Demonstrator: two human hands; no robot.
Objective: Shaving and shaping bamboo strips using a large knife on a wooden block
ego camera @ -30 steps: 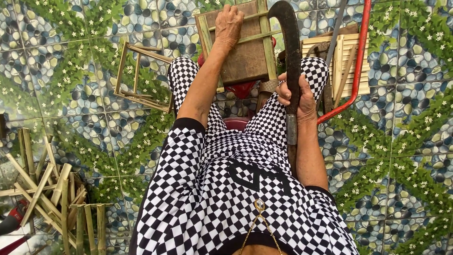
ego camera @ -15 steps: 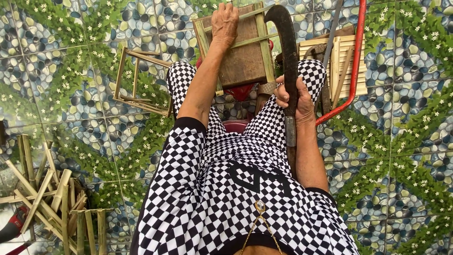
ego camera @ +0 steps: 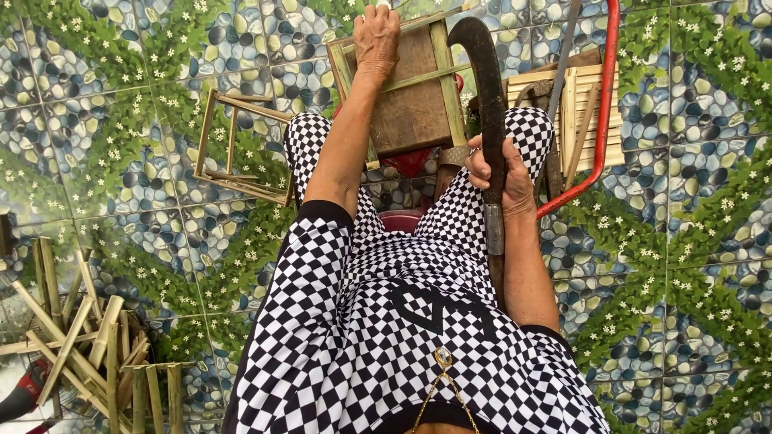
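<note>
At the far left we see a heap of split bamboo sticks (ego camera: 68,337) lying loose on the patterned tile floor (ego camera: 104,120), none of them joined to anything. Next to the right, well apart from the heap, an open bamboo frame (ego camera: 241,149) lies flat on the tiles and appears already assembled. At centre, our left hand (ego camera: 376,36) rests with its fingers curled over the far edge of a second bamboo frame (ego camera: 438,76), which sits on a brown wooden block (ego camera: 410,96) just past our knees; the hand presses the frame down rather than lifting it. We judge this frame to be the piece in hand: its rails are in place, but whether every joint is finished we cannot tell. To its right, our right hand (ego camera: 498,173) is wrapped tight around the handle of a long dark curved knife (ego camera: 486,88), blade pointing away from us and standing just beside the frame, not touching it as far as we can see. At the far right a stack of finished slatted frames (ego camera: 591,120) lies under a red metal bar (ego camera: 603,104). We judge the work partly done: several frames made, many sticks left.
</note>
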